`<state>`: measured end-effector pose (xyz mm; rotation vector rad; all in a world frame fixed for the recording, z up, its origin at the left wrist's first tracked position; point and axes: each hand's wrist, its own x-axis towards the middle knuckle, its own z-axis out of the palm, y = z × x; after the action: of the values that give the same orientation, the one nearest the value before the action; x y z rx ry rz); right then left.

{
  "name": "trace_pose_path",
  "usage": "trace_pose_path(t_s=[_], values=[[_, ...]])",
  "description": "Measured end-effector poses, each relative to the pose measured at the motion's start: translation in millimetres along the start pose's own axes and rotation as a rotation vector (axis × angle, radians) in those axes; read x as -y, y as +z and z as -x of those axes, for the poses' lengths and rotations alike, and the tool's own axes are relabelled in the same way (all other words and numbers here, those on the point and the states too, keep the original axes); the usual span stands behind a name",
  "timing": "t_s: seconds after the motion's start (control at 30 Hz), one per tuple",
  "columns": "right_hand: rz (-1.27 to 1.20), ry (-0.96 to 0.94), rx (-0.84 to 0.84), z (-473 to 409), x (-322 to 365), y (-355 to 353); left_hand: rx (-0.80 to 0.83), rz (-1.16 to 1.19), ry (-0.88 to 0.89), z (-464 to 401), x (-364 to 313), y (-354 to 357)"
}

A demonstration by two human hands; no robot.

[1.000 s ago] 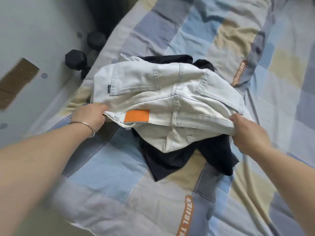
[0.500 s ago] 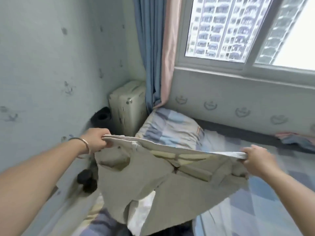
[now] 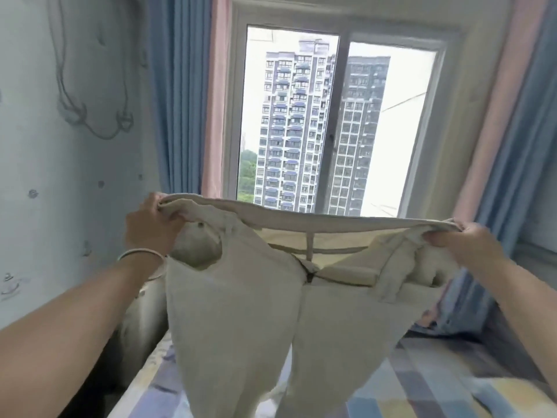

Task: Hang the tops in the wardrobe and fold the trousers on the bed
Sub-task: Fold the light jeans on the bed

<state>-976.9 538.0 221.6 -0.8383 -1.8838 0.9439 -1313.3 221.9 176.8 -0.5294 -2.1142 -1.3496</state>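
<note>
Pale beige trousers [image 3: 241,312] hang in the air in front of me, held up by the waistband and stretched wide. My left hand [image 3: 150,224] grips the left end of the waistband, a silver bangle on its wrist. My right hand [image 3: 464,245] pinches the right end. Both legs drop straight down over the checked bed [image 3: 422,384] and run out of the bottom of the view. The dark tops seen earlier on the bed are hidden behind the trousers.
A window [image 3: 331,122] with blue and pink curtains [image 3: 187,95] faces me beyond the bed. A pale wall [image 3: 60,146] runs along the left. A light suitcase [image 3: 144,321] stands in the left corner beside the bed.
Both hands have lifted the trousers off the pile on the bed up to chest height, and the legs have unfurled downward. My view has swung up from the bed to the window.
</note>
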Motion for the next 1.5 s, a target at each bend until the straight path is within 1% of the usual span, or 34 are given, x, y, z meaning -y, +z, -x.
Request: trace_pose_path(t_s=[0.07,0.1,0.17,0.23,0.3,0.37,0.4,0.43,0.47,0.53,0.6,0.67,0.73,0.8,0.87,0.9,0.93,1.0,1.03,1.07,1.13,1.17,1.27,1.3,1.37,1.43,1.47,1.5], values=[[-0.057,0.048,0.224,0.4,6.3,-32.4,0.03,-0.07,0.061,2.8,-10.8,15.5],[-0.013,0.082,0.311,-1.7,1.1,-46.5,0.068,-0.089,0.103,5.7,-14.3,24.0],[0.042,0.114,0.343,-7.7,-16.8,-65.7,0.154,-0.131,0.208,15.6,-22.0,37.8],[-0.029,0.157,0.207,-20.7,-35.8,-76.5,0.224,-0.212,0.373,28.2,-33.2,48.1],[-0.058,0.217,-0.015,-40.2,-56.1,-81.1,0.298,-0.233,0.641,39.1,-41.3,57.2],[0.014,0.307,-0.182,-56.0,-73.2,-83.1,0.366,-0.252,0.924,45.3,-49.8,64.2],[0.061,0.36,-0.244,-60.1,-78.8,-84.3,0.383,-0.27,1.032,46.8,-52.8,69.8],[0.103,0.405,-0.293,-63.7,-84.9,-85.7,0.403,-0.284,1.1,49.2,-56.6,76.0],[0.145,0.436,-0.329,-63.3,-87.5,-87.0,0.45,-0.287,1.107,51.9,-59.4,82.9],[0.208,0.443,-0.371,-62.3,-92.8,-91.8,0.545,-0.265,1.051,56.2,-62.1,95.6],[0.251,0.424,-0.366,-59.4,-94.9,-98.1,0.562,-0.234,1.05,57.5,-58.9,107.1],[0.28,0.418,-0.364,-56.7,-99.4,-106.1,0.617,-0.174,1.028,57.9,-54.7,116.0],[0.292,0.396,-0.358,-54.7,-101.6,-113.0,0.679,-0.116,0.963,60.5,-57.5,120.0],[0.305,0.37,-0.357,-50.9,-101.6,-117.8,0.749,-0.132,0.845,61.7,-60.6,120.5],[0.313,0.336,-0.353,-49.1,-101.9,-122.9,0.862,-0.208,0.76,63.0,-62.0,116.8],[0.335,0.319,-0.344,-47.0,-102.8,-125.9,0.915,-0.277,0.77,63.6,-62.3,114.4],[0.386,0.303,-0.327,-44.0,-103.0,-130.0,0.97,-0.396,0.785,63.6,-63.3,110.8],[0.574,0.287,-0.254,-37.9,-103.7,-141.3,1.037,-0.68,0.801,64.0,-67.7,102.3],[0.687,0.284,-0.213,-34.2,-102.0,-146.2,1.041,-0.765,0.797,63.8,-70.1,99.5],[0.788,0.271,-0.185,-29.8,-98.5,-149.5,1.041,-0.792,0.783,63.0,-72.8,97.2],[0.933,0.223,-0.182,-25.5,-93.2,-154.8,1.047,-0.777,0.757,61.8,-79.8,94.8],[0.986,0.214,-0.18,-25.2,-91.9,-156.1,1.048,-0.778,0.765,62.5,-84.2,94.4],[1.089,0.267,-0.146,-25.3,-97.6,-157.7,1.018,-0.827,0.793,66.0,-90.3,95.4],[1.083,0.282,-0.154,-28.0,-104.4,-159.3,1.009,-0.812,0.777,66.7,-89.7,95.9],[0.997,0.306,-0.17,-33.0,-113.2,-162.7,0.97,-0.72,0.731,67.1,-85.3,95.6],[0.874,0.306,-0.151,-33.8,-110.2,-166.7,0.876,-0.504,0.693,66.9,-78.3,96.0],[0.786,0.293,-0.152,-33.0,-105.0,-168.3,0.825,-0.353,0.664,67.6,-75.0,96.0],[0.65,0.282,-0.162,-33.5,-101.3,-170.5,0.781,-0.211,0.593,69.4,-71.7,96.7]])
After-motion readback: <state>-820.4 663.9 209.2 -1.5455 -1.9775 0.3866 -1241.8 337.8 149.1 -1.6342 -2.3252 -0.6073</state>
